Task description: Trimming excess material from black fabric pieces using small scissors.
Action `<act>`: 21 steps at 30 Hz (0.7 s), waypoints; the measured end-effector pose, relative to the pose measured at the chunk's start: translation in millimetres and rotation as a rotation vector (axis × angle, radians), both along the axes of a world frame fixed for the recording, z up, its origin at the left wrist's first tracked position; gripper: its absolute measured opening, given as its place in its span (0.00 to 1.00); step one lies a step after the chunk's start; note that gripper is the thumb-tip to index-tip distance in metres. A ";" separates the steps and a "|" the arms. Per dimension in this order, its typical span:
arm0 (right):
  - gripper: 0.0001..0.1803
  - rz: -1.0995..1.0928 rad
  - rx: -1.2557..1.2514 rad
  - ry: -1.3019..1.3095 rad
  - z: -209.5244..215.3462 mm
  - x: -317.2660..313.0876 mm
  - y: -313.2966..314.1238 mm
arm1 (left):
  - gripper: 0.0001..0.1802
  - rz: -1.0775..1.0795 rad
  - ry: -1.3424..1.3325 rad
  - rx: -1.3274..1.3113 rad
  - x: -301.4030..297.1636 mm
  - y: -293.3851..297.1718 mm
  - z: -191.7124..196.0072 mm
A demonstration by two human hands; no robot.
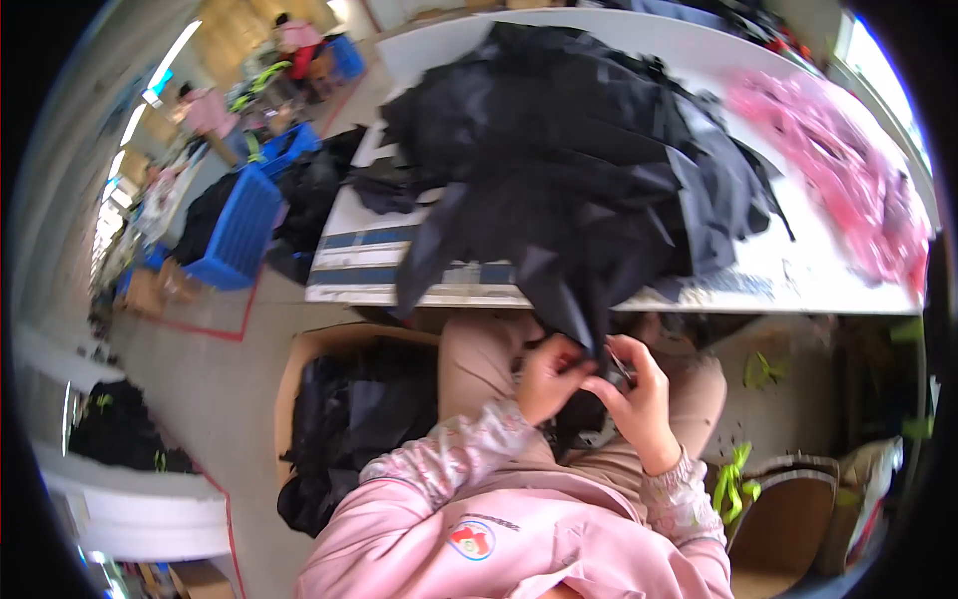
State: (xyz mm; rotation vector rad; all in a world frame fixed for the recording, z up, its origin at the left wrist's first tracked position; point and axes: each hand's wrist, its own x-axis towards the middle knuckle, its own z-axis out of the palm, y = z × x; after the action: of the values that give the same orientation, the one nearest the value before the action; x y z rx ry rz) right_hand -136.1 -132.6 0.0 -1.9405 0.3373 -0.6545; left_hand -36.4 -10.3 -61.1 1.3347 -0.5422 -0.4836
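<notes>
A big heap of black fabric (559,130) covers the middle of the white table (848,285). One pointed end of it hangs over the front edge down to my hands, above my lap. My left hand (551,379) is closed, pinching that hanging black cloth between thumb and fingers. Close beside it, my right hand (644,399) is closed around a small metal tool that looks like thread snips (621,369). Its tip lies against the cloth, and the fingers partly hide it. More dark cloth shows between my knees below the hands.
A crumpled pink plastic bag (828,170) lies on the table's right side. Left of my legs stands a cardboard box (288,399) with black cloth inside. A blue crate (239,230) is farther left. An open carton (783,519) stands at lower right. Two people work in the background.
</notes>
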 end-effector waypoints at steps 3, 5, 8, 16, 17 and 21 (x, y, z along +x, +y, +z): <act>0.16 -0.045 0.056 0.047 -11.2 -5.8 3.1 | 0.18 -0.063 -0.247 0.089 -6.4 -1.3 0.1; 0.11 -0.064 0.152 0.079 -9.3 -15.4 -5.8 | 0.22 -0.264 -0.205 0.096 -5.8 0.1 -11.8; 0.05 -0.052 0.475 0.014 -21.4 -21.5 -19.5 | 0.33 -0.427 0.115 -0.151 -5.4 1.8 0.4; 0.14 -0.356 0.778 0.143 16.7 -23.6 -17.8 | 0.27 -0.519 0.359 0.125 13.5 19.0 39.2; 0.19 -0.335 0.787 0.173 20.4 -21.8 -20.8 | 0.28 -0.472 0.533 -0.079 8.5 21.3 41.5; 0.14 -0.326 0.832 0.155 27.3 -5.1 -25.2 | 0.26 -0.396 0.450 -0.047 23.4 37.7 34.5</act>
State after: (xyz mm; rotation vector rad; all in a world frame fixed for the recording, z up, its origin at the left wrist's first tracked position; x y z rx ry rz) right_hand -141.2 -157.8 27.2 -1.1415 0.8814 -0.4579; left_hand -13.0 27.4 -26.5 1.0274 -0.4355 -1.0598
